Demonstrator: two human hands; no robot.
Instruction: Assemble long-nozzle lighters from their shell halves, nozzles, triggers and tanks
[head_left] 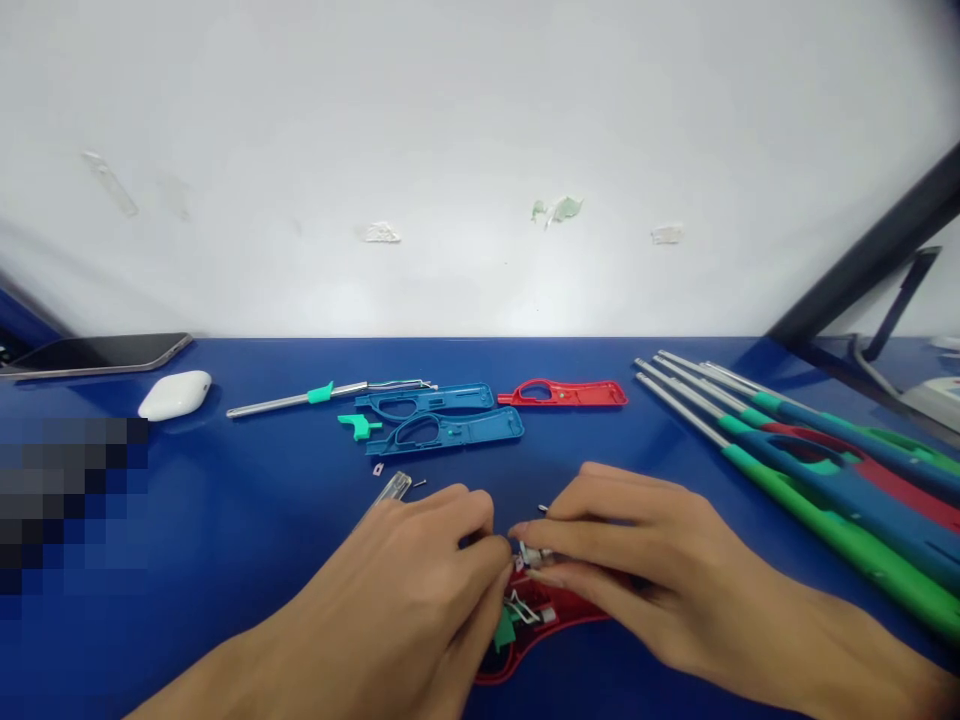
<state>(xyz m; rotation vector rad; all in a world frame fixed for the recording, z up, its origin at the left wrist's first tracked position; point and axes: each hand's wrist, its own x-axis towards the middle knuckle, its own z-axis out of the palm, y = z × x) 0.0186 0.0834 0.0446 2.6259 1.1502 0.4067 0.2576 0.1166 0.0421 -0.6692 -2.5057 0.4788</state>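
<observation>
Pinching a small part (535,556) at the red shell (576,604), right-hand fingers (589,541)

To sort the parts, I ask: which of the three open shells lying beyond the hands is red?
The rightmost shell; both others, the farther shell and nearer shell, are blue.

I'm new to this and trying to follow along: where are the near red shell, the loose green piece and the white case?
Near red shell (568,608): head view, its open inner side.
Loose green piece (361,428): head view, its middle.
White case (175,394): head view, its top.
</observation>
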